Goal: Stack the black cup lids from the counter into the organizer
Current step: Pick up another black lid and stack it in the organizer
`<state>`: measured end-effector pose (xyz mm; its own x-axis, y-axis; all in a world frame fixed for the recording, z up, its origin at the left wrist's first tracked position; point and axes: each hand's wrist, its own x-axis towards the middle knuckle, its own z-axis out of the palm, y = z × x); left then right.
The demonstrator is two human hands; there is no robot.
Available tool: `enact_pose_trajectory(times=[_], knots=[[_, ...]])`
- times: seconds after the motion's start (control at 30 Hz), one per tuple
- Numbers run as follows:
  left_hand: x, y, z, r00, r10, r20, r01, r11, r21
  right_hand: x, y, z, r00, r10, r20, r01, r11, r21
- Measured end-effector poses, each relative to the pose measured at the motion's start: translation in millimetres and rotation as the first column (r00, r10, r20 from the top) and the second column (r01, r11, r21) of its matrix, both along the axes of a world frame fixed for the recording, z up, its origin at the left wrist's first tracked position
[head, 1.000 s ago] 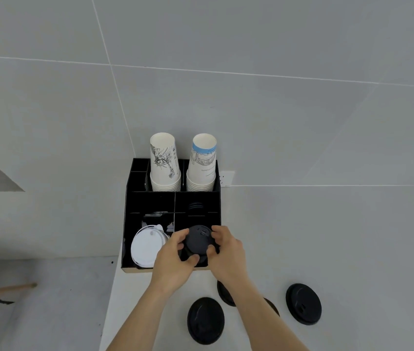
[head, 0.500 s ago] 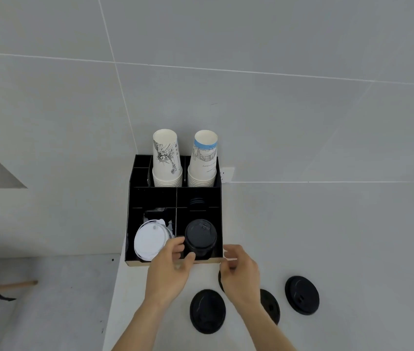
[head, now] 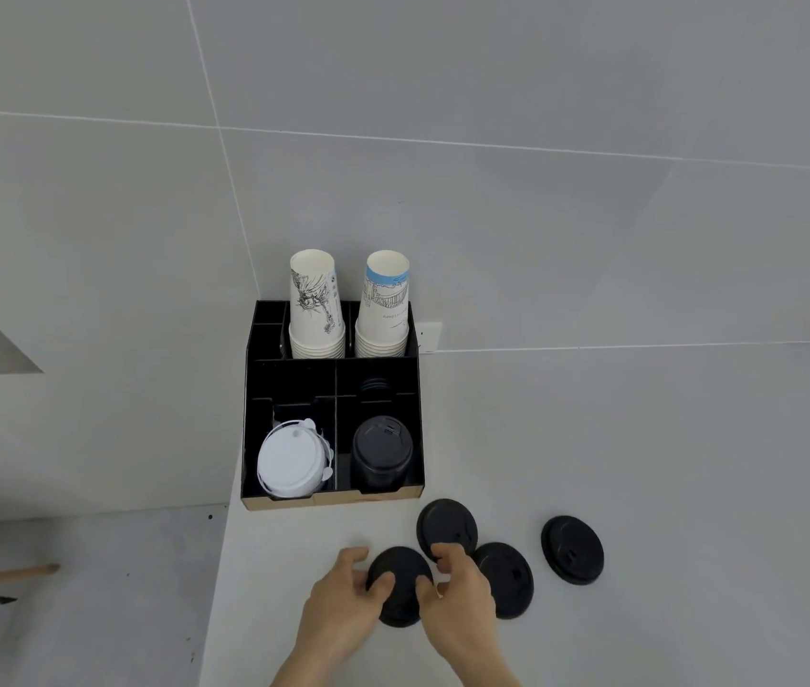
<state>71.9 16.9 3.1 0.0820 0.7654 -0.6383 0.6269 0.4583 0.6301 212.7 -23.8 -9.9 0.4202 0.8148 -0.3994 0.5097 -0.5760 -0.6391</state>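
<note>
A black organizer point(head: 293, 369) stands on the white counter against the wall. A stack of black lids point(head: 382, 451) fills its front right compartment. Several more black lids lie loose on the counter in front of it: one point(head: 446, 525) nearest the organizer, one point(head: 506, 577) right of my hands, one point(head: 572, 549) furthest right. Both hands close around another black lid point(head: 399, 570) flat on the counter. My left hand point(head: 341, 604) touches its left edge with thumb and fingers. My right hand point(head: 457, 602) pinches its right edge.
White lids point(head: 291, 461) fill the front left compartment. Two stacks of paper cups point(head: 316, 304) point(head: 385, 302) stand in the rear compartments. The counter's left edge point(head: 224, 562) drops to a grey floor. A wall outlet point(head: 428, 337) sits right of the organizer.
Both hands have let go of the lid stack in the organizer, pulled back toward me, and come down around a loose lid on the counter.
</note>
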Motion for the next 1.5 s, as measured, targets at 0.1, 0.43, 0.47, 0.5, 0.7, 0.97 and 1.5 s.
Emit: enact_pose_trajectory(times=[0.1,0.43,0.47,0.5,0.7,0.97,1.5], knots=[[2,-2,3,0.999,0.022,0.023,-0.022,1.0,-0.007,-4,0,0,0.996,-0.034,-0.08,0.033,0.999,-0.013],[0,38,55,0.953,0.158,0.258,-0.223,0.944,0.244,2,52,56,0.993,-0.05,-0.105,0.08,0.95,0.3],[0,45,60,0.944,0.164,0.287,-0.241,0.937,0.254,4,60,62,0.993,-0.049,-0.111,0.083,0.943,0.323],[1,52,63,0.935,0.172,0.31,-0.258,0.93,0.261,5,67,67,0.992,-0.046,-0.12,0.085,0.935,0.343],[5,89,70,0.922,0.202,0.331,-0.296,0.918,0.263,10,108,78,0.991,0.024,-0.135,0.027,0.932,0.362],[9,110,57,0.936,0.2,0.291,-0.274,0.932,0.239,10,136,64,0.985,0.123,-0.121,-0.087,0.961,0.264],[9,107,39,0.961,0.139,0.241,-0.201,0.945,0.258,9,135,43,0.983,0.168,-0.068,-0.148,0.961,0.233]])
